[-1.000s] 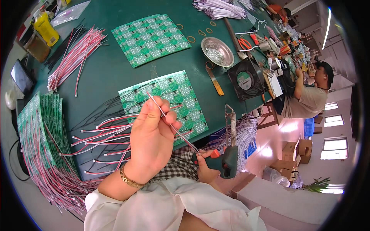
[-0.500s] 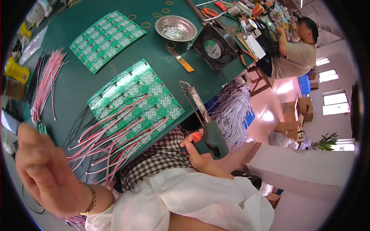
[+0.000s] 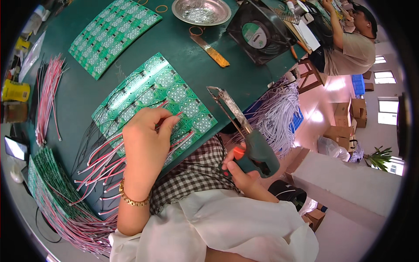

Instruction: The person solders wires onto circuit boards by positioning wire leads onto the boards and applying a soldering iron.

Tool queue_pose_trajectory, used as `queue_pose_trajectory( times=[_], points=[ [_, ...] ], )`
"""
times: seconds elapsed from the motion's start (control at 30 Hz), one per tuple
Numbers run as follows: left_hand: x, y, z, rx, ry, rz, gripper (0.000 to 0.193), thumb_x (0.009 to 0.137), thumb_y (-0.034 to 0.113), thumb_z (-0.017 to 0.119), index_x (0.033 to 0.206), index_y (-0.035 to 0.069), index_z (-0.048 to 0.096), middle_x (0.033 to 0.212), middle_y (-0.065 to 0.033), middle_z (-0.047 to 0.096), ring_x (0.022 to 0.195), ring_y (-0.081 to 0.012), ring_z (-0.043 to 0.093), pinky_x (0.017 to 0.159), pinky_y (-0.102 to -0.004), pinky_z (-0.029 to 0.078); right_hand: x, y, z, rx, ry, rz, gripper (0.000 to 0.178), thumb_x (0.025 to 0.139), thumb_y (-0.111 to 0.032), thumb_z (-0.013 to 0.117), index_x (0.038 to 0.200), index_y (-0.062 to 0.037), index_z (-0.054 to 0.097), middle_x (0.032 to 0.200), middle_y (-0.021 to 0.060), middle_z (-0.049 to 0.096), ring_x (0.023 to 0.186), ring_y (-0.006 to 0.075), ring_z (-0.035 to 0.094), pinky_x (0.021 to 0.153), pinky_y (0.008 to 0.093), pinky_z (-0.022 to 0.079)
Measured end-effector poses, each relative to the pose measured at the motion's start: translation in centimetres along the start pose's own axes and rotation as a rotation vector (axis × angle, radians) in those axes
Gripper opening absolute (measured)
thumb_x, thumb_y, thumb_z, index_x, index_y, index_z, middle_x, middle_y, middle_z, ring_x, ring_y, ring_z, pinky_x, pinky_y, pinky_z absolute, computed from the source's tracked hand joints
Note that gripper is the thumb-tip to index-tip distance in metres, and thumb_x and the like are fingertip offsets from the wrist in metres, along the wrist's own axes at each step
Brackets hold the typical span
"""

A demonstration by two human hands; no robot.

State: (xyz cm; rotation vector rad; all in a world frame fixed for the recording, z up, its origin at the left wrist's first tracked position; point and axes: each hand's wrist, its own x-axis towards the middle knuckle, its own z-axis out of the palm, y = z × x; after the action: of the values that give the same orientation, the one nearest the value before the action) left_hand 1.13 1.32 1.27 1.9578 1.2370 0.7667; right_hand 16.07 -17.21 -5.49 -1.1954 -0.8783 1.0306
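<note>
My left hand (image 3: 147, 137) is over the near green circuit-board panel (image 3: 192, 102), thumb and forefinger pinched on a thin wire whose red end (image 3: 179, 114) pokes out past the fingertips. Rows of black wires and red-and-white wires (image 3: 89, 174) run from this panel off its left and near edges. In my right hand (image 3: 242, 177) is a dark green soldering gun (image 3: 262, 150) with an orange trigger, gripped by its handle. Its metal tip (image 3: 214, 90) points up and left, just off the panel's right corner and apart from it.
A second panel (image 3: 111, 37) lies farther back. Behind are a metal bowl (image 3: 200, 17), an orange-handled blade (image 3: 211, 52) and a black fan (image 3: 259, 32). Loose wire bundles (image 3: 48, 96) and stacked wired boards (image 3: 52, 183) lie left. A person (image 3: 349, 48) sits at far right.
My left hand has swung from the far left onto the near panel and now pinches a wire there. The right hand still holds the soldering gun. The whole view has shifted slightly.
</note>
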Motion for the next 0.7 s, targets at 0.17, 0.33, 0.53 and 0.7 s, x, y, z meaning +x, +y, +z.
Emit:
queue_pose_trajectory(
  times=[0.17, 0.33, 0.53, 0.7],
  points=[
    [0.3, -0.4, 0.5, 0.035, 0.003, -0.031, 0.006, 0.072, 0.001, 0.066, 0.076, -0.001, 0.062, 0.070, -0.0057, 0.056, 0.056, -0.0119, 0.049, 0.052, -0.0238, 0.039, -0.4, -1.5, -1.1, -0.096, -0.037, 0.115, 0.054, 0.084, -0.001, 0.054, 0.130, -0.0131, 0.029, 0.086, 0.0102, 0.054, 0.075, 0.0176, 0.055, 0.067, 0.0305, 0.047],
    [0.3, -0.2, 1.3, 0.045, -0.023, -0.090, 0.007, 0.070, 0.001, 0.065, 0.070, -0.001, 0.058, 0.068, -0.0051, 0.053, 0.056, -0.0108, 0.048, 0.051, -0.0227, 0.036, 0.9, -4.3, -2.2, -0.214, -0.270, 0.333, 0.024, 0.085, -0.007, 0.052, 0.108, -0.0056, 0.045, 0.079, 0.0086, 0.054, 0.073, 0.0144, 0.054, 0.067, 0.0283, 0.045],
    [-0.1, -0.8, 2.0, 0.144, 0.054, 0.015, 0.010, 0.067, -0.002, 0.064, 0.066, 0.001, 0.055, 0.066, -0.0036, 0.051, 0.054, -0.0087, 0.047, 0.047, -0.0224, 0.034, 4.6, -7.7, -2.1, -0.601, -0.592, 0.409, 0.003, 0.083, -0.006, 0.052, 0.084, -0.0035, 0.053, 0.080, 0.0072, 0.057, 0.071, 0.0146, 0.055, 0.064, 0.0263, 0.043],
    [0.1, -0.8, 1.9, 0.129, 0.033, -0.060, 0.009, 0.064, 0.003, 0.066, 0.065, 0.004, 0.057, 0.064, -0.0054, 0.052, 0.052, -0.0171, 0.053, 0.046, -0.0273, 0.040, 4.1, -7.7, -1.9, -0.451, -0.490, 0.482, 0.010, 0.077, -0.006, 0.057, 0.086, -0.0041, 0.054, 0.081, 0.0073, 0.057, 0.074, 0.0177, 0.055, 0.067, 0.0286, 0.043]
  ],
)
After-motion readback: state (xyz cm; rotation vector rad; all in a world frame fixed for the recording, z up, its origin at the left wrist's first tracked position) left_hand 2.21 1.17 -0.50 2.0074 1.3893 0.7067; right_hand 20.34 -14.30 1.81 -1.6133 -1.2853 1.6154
